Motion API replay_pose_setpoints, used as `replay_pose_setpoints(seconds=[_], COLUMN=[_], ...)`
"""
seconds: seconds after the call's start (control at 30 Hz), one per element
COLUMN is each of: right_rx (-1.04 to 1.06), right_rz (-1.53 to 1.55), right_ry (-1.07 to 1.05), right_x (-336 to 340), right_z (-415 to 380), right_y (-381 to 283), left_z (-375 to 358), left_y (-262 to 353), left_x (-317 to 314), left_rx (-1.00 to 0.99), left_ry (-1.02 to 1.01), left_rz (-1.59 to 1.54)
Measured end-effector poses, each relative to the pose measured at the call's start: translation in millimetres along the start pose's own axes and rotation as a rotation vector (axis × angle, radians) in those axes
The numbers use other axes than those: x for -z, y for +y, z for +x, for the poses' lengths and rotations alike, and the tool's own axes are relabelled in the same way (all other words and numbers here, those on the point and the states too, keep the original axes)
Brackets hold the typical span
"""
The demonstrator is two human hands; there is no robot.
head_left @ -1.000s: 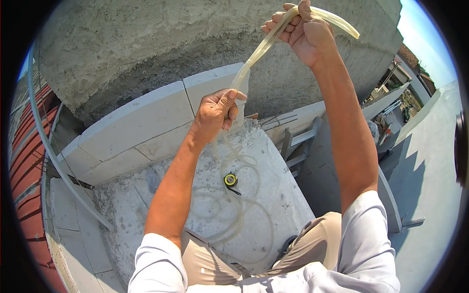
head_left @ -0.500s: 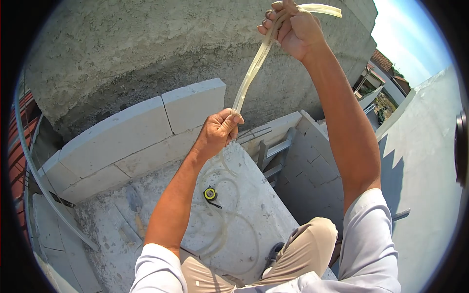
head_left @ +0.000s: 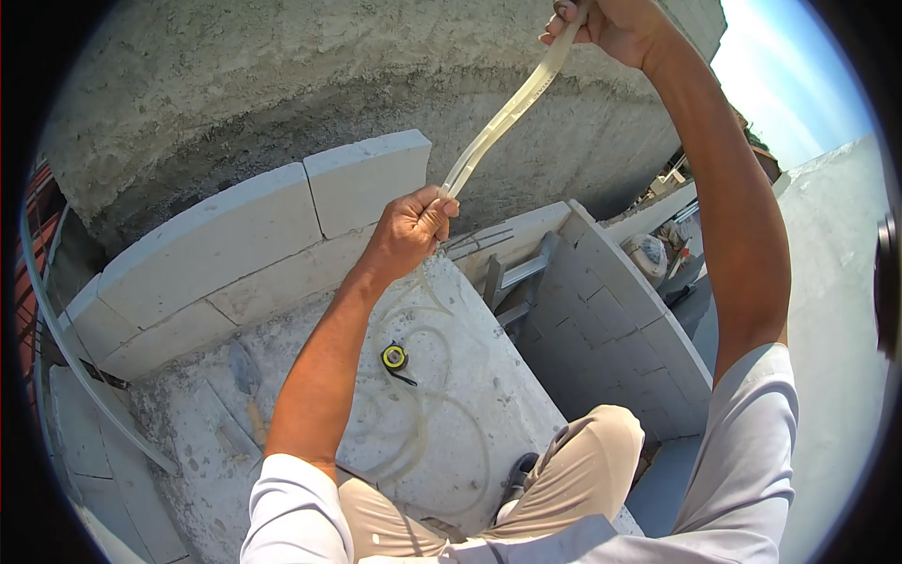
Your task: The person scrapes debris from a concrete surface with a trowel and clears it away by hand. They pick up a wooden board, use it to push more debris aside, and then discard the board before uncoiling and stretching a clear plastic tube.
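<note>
A clear, yellowish hose (head_left: 512,111) runs slantwise between my two hands. My left hand (head_left: 413,230) is closed round its lower part, in front of the pale block wall. Higher up at the top edge, my right hand (head_left: 611,26) grips the upper part of the hose, with its fingers partly cut off by the frame. Below my left hand, more of the hose lies in loose loops on the concrete slab (head_left: 526,399). A yellow and black tape measure (head_left: 395,357) rests among the loops.
A trowel (head_left: 246,368) lies on the slab at the left. White blocks (head_left: 211,249) stand before a rough grey wall (head_left: 282,85). Right of the slab edge is a drop with a metal ladder (head_left: 522,273). Another hose (head_left: 89,381) curves down the far left.
My right hand has moved up and to the right, stretching the hose at a lower slant. The hose's free end has left the view. The camera view has shifted slightly.
</note>
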State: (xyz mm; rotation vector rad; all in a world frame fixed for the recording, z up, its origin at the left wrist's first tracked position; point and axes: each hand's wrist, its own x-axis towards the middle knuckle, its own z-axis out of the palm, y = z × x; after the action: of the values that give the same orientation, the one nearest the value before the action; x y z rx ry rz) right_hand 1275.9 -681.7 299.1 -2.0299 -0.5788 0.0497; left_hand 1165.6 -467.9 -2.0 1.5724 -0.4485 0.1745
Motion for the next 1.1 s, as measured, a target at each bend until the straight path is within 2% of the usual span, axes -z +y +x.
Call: replay_pose_setpoints(seconds=[0.1, 0.3, 0.6, 0.77, 0.87, 0.97, 1.07, 1.1], right_rx=[-0.027, -0.029, 0.026, 0.069, 0.158, 0.214, 0.379, 0.324], right_rz=[-0.070, -0.086, -0.018, 0.005, -0.204, -0.149, -0.350, -0.323], right_ry=[0.013, 0.091, 0.197, 0.184, 0.172, 0.140, 0.051, 0.044], right_x=[-3.4, -14.0, -34.2, -82.7, -99.6, -112.9, -117.8, -123.0], right_z=[-0.5, 8.8, 40.2, 41.9, 28.5, 21.1, 44.5, 39.8], right_y=[-2.9, 0.4, -6.2, 1.7, 0.2, 6.9, 35.1, 34.4], left_z=[2.4, 3.2, 10.6, 13.0, 9.6, 8.3, 22.5, 30.8], left_y=[-9.1, -11.4, -11.0, 11.3, 34.9, 54.5, 80.1, 91.7], left_x=[1.0, -8.2, -24.9, -22.1, -15.2, -9.7, 1.7, 6.6], left_rx=[-0.083, -0.040, -0.055, -0.046, -0.058, -0.063, -0.108, -0.118], left_ry=[0.070, 0.023, -0.163, -0.153, -0.163, -0.099, -0.069, -0.061], left_rz=[0.142, 0.222, -0.281, -0.279, -0.394, -0.443, -0.394, -0.368])
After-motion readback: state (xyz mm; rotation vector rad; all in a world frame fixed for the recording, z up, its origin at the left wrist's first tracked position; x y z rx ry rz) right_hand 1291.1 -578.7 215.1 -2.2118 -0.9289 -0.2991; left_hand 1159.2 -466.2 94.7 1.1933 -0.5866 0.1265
